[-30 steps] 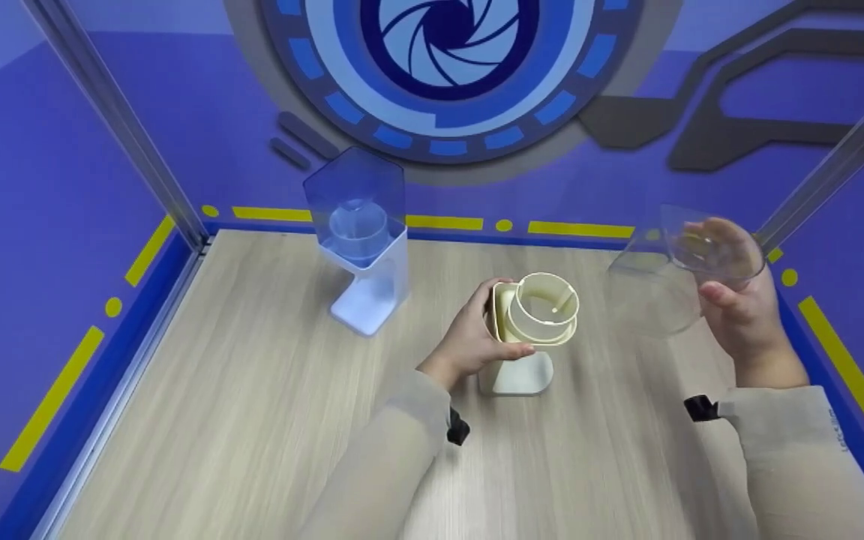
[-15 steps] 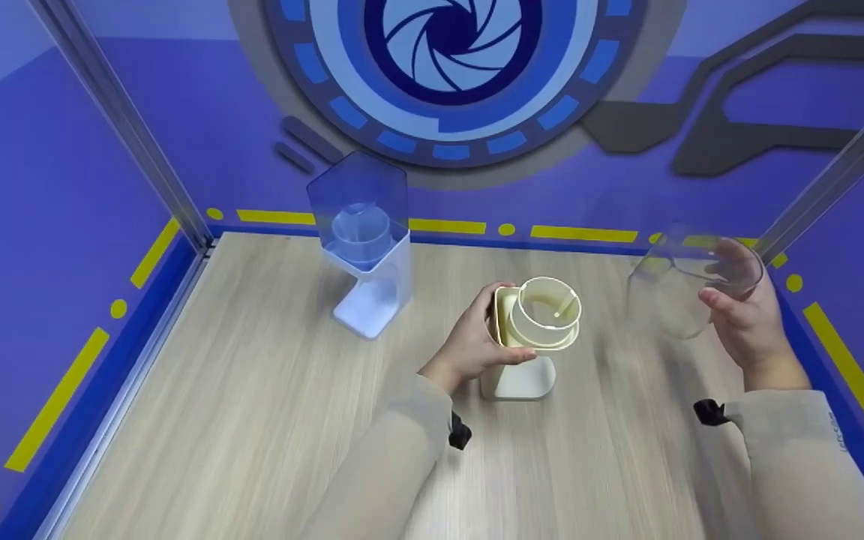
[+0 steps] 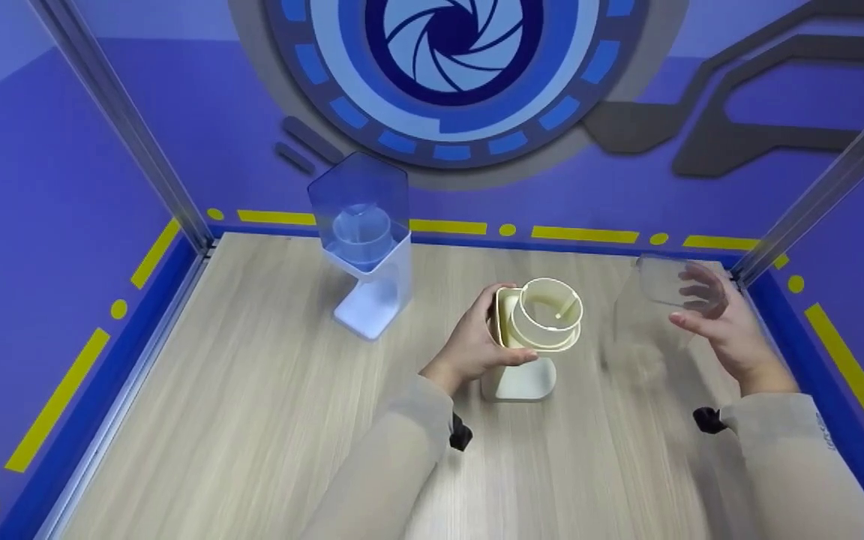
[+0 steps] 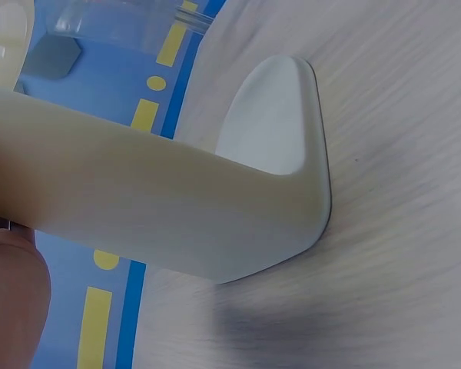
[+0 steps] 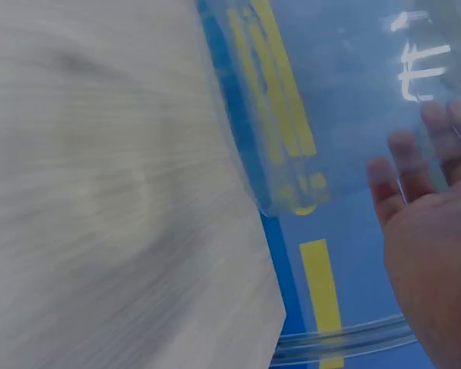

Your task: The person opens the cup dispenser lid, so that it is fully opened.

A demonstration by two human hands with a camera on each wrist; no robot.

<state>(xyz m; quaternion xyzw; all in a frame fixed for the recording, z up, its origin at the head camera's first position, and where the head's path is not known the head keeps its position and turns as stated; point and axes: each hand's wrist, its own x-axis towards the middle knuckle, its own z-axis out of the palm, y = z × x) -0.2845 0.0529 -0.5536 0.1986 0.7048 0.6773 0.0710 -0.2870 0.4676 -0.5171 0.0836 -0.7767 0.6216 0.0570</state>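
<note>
My left hand (image 3: 466, 345) grips the upper part of a cream-coloured dispenser stand (image 3: 526, 379), thumb along its front side. A round collar (image 3: 541, 334) rises open from the top. The stand's foot is on the table, its upright leaning slantwise across the left wrist view. Off to the right, my right hand (image 3: 739, 337) holds a clear plastic dispenser cover (image 3: 646, 311) between thumb and fingers, apart from the stand. Several fingers (image 5: 415, 173) show through the cover's clear wall in the right wrist view.
Back left on the wooden table (image 3: 252, 390) stands a second dispenser with a white base (image 3: 372, 304) and a see-through blue hood (image 3: 357, 184). Blue printed walls and metal corner posts (image 3: 121, 127) border the table at the back and sides.
The right hand has lowered the clear cover and shifted it slightly left, tilting it as it moves. The left hand keeps its hold on the stand, which stays in place.
</note>
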